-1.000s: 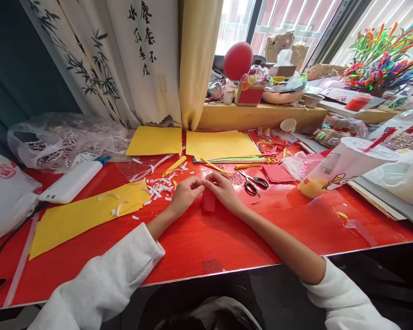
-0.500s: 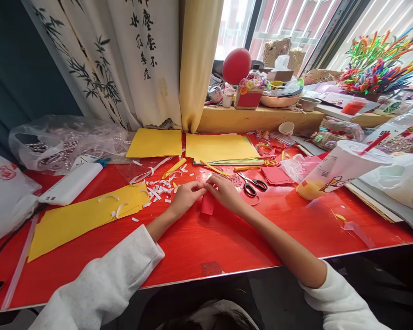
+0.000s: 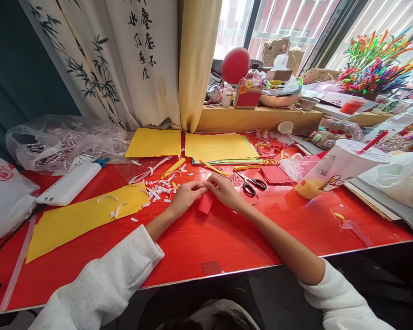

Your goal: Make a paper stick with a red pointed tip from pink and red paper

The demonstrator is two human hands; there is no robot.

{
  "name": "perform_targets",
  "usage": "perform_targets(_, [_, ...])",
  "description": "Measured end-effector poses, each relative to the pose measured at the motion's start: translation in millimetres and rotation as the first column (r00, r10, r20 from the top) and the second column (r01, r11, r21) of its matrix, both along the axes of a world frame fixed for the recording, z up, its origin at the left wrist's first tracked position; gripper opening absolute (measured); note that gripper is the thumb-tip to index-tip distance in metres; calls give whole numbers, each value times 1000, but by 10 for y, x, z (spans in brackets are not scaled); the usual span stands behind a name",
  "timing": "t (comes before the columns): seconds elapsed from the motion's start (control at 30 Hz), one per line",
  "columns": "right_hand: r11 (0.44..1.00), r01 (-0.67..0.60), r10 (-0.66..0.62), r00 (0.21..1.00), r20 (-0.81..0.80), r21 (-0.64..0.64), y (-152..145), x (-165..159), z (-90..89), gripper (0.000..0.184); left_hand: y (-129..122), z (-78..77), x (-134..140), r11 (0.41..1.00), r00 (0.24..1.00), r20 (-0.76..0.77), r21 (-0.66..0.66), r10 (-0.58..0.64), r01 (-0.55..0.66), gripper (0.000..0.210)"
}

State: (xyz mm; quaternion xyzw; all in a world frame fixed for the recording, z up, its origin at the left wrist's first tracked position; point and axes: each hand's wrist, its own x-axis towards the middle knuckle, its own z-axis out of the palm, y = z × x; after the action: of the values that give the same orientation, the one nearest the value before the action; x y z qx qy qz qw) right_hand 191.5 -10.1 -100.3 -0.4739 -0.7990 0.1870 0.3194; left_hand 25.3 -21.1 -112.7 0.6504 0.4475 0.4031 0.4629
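Note:
Over the middle of the red table, my left hand and my right hand meet fingertip to fingertip. Both are closed in a pinch on a small piece of red paper. The paper hangs tilted below my right fingers, and its upper end is hidden by them. Just right of my right hand lie black-handled scissors. White paper scraps are scattered beside my left hand, with a rolled yellow paper strip behind them.
Yellow sheets lie at the left, and more yellow paper is stacked at the back. A tilted drink cup with a red straw stands at the right. Red paper squares sit behind the scissors. A white power bank lies at the left.
The red paper's lower end has swung slightly left and tilted more. My hands stay pinched together in nearly the same place.

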Motion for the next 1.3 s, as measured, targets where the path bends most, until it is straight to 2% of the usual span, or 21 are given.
perform_targets(0.43, [998,58,-58,998,-3,15,31,-13,-15,24,5,27,5,999,998,-58,12,31,-30,35])
perform_targets(0.67, [995,95,-94,995,-29,18,45,-70,-108,24,11,21,11,997,992,-106,29,70,-67,32])
perform_targets(1.17, [985,159,-169,958,-232,-61,134,-35,-105,23,21,19,15,998,990,-130,30,57,-53,28])
perform_targets(1.3, [974,209,-225,924,-308,-83,187,-1,-143,29,25,16,14,999,990,-137,32,42,-38,27])
